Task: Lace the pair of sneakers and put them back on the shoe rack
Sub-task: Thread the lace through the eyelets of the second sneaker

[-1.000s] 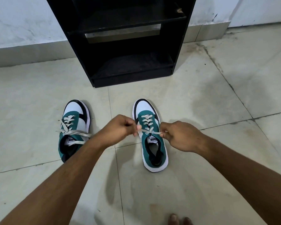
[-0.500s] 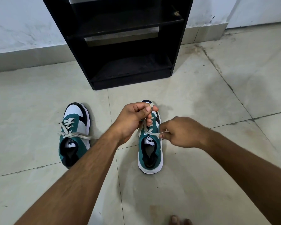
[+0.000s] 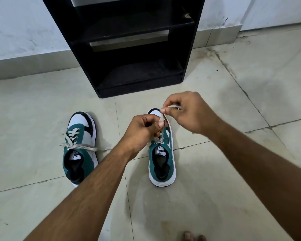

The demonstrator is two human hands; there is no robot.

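Two teal, white and black sneakers stand on the tiled floor, toes toward the rack. The left sneaker (image 3: 80, 146) is laced, its cream lace ends lying loose across it. Above the right sneaker (image 3: 162, 160), my left hand (image 3: 142, 131) pinches one end of its cream lace (image 3: 161, 119), lifted above the eyelets. My right hand (image 3: 186, 112) grips the other lace end higher up, over the toe. My hands hide most of that shoe's lacing. The black shoe rack (image 3: 129, 49) stands just beyond, with its shelves bare.
A white wall with a tiled skirting (image 3: 24, 63) runs behind the rack. Pale floor tiles (image 3: 233, 171) with dark grout lines spread all around. Bare toes (image 3: 193, 236) show at the bottom edge.
Both hands have risen from the eyelets, drawing the lace ends up and forward over the right sneaker's toe. My right hand moved from beside the tongue to above the toe.
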